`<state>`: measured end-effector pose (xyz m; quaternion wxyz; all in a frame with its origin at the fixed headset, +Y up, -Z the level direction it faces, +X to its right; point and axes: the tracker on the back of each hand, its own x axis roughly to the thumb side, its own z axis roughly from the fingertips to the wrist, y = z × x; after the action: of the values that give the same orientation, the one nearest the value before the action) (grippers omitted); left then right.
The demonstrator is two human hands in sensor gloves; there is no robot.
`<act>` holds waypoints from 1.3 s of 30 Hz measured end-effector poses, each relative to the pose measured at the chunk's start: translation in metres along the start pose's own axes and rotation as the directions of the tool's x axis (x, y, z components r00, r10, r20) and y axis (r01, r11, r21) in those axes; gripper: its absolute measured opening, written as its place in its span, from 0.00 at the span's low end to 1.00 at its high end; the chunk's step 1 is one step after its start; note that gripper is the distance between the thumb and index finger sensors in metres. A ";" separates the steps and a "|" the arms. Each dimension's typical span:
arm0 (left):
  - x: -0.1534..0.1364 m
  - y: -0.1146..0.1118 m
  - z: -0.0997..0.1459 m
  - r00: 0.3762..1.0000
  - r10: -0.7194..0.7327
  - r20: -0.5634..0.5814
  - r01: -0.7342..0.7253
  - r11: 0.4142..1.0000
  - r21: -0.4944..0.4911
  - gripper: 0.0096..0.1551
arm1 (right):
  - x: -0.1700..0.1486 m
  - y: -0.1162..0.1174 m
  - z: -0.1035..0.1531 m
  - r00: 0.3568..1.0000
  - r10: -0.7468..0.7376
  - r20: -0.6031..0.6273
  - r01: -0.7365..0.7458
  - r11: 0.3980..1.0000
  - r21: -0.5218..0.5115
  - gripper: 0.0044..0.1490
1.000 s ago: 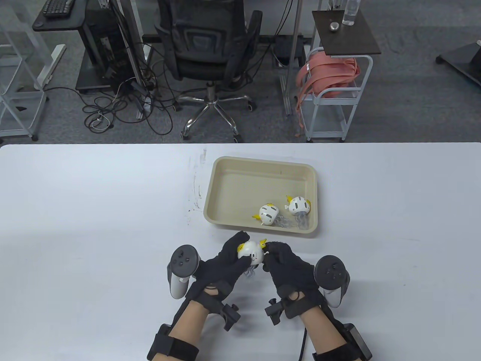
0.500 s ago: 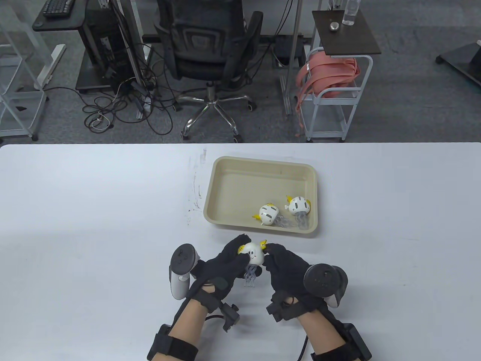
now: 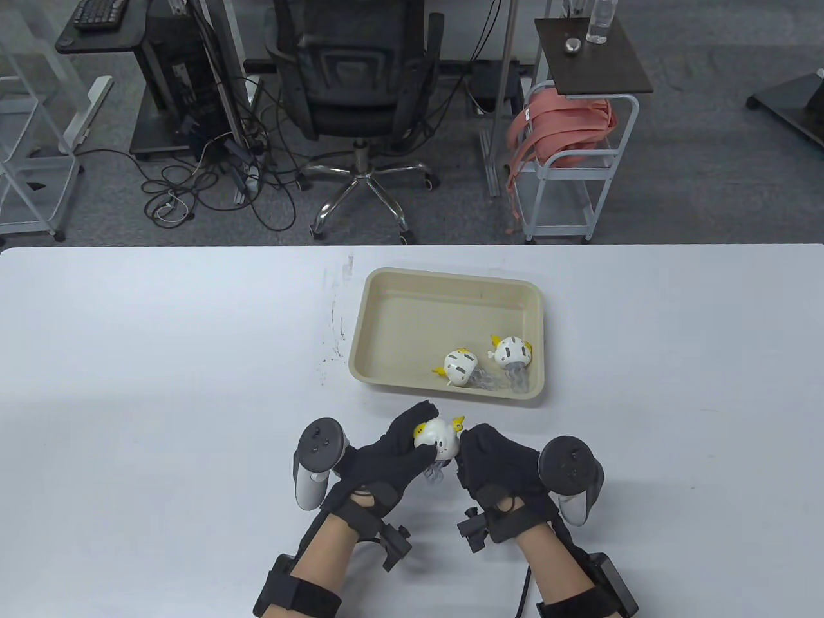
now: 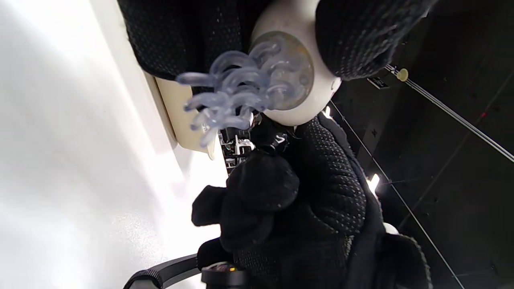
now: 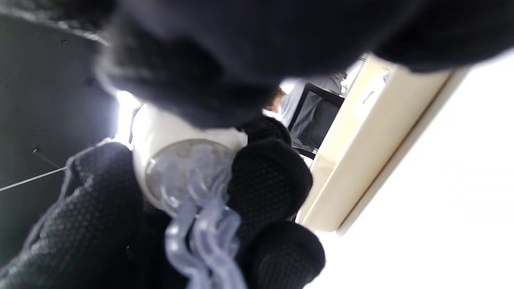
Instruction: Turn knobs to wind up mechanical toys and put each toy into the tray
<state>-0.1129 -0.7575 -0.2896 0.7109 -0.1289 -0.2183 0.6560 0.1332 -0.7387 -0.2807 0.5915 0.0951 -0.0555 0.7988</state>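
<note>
While the white bench [image 3: 161, 360] fills the near half of the table view, a beige tray [image 3: 386, 302] sits on it just right of centre, its near rim a little beyond the hands. Behind the bench, on the grey floor, stand a black office chair [image 3: 360, 71] and, further right, a white cart [image 3: 573, 174] with pink straps heaped on it. The left hand [image 3: 386, 460] is curled round a white wind-up toy [image 3: 438, 438], thumb on its near side and fingers over its far side, holding it above the bench just near of the tray. The right hand [image 3: 492, 457] is bunched against the toy's right side, fingertips pinching there; the knob itself is hidden by the glove. In the left wrist view the toy's clear tentacle legs [image 4: 237, 92] hang from its round underside. Two more such toys lie inside the tray at its near right corner: one [image 3: 460, 367] tipped on its side, the other [image 3: 513, 351] just right of it.
</note>
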 end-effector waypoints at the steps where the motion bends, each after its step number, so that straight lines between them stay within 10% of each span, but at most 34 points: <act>1: 0.000 0.000 0.000 1.000 -0.011 0.004 0.011 1.000 0.000 0.41 | -0.001 0.000 0.000 1.000 -0.010 -0.014 0.010 1.000 0.005 0.28; 39: -0.007 0.007 0.002 0.999 0.042 -0.022 -0.040 0.998 0.058 0.42 | 0.009 0.013 0.004 0.993 0.051 0.111 -0.056 0.997 0.044 0.31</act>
<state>-0.1204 -0.7638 -0.2922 0.7033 -0.1206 -0.1884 0.6748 0.1188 -0.7346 -0.2743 0.5636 0.1510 -0.0717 0.8089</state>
